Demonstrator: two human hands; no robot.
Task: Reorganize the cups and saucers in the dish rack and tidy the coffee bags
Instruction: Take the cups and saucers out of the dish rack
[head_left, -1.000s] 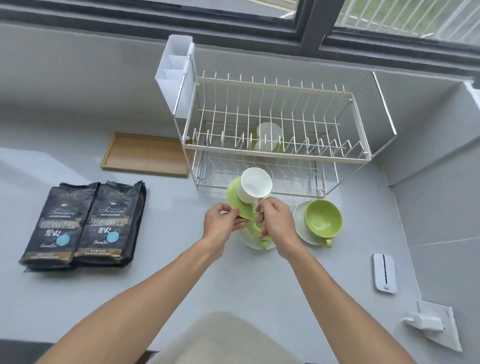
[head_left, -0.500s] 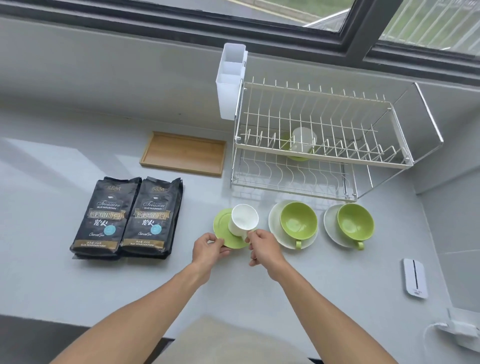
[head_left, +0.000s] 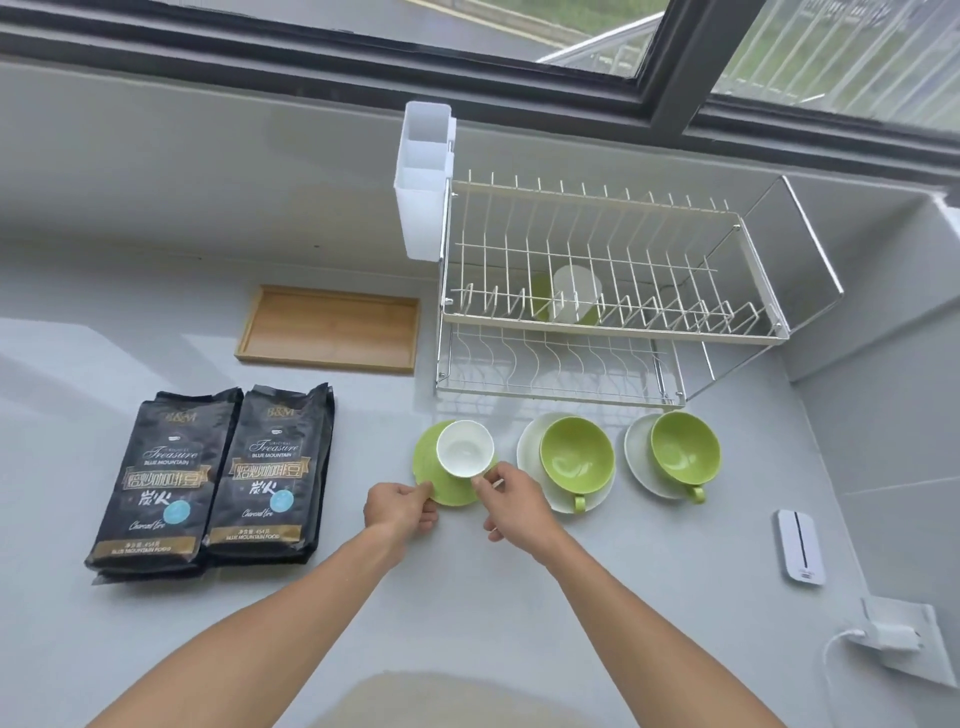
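Note:
A white cup (head_left: 464, 448) rests on a green saucer (head_left: 430, 462) on the counter in front of the dish rack (head_left: 608, 332). My left hand (head_left: 401, 512) pinches the saucer's near rim. My right hand (head_left: 514, 506) holds the cup at its handle. To the right stand two green cups, one (head_left: 576, 462) on a white saucer (head_left: 530, 441), the other (head_left: 684, 453) on a white saucer (head_left: 638, 447). Inside the rack's lower tier a white cup (head_left: 575, 296) sits with a green saucer (head_left: 540, 296) behind it. Two black coffee bags (head_left: 156, 480) (head_left: 270, 475) lie side by side at the left.
A wooden tray (head_left: 330, 328) lies left of the rack. A white cutlery holder (head_left: 423, 176) hangs on the rack's left end. At the right are a small white device (head_left: 800, 545) and a wall socket with a plugged-in charger (head_left: 898, 636). A window runs along the back.
Both hands carried the white cup and green saucer from in front of the rack down and left, setting them on the counter left of the two green cups. The view shifted left.

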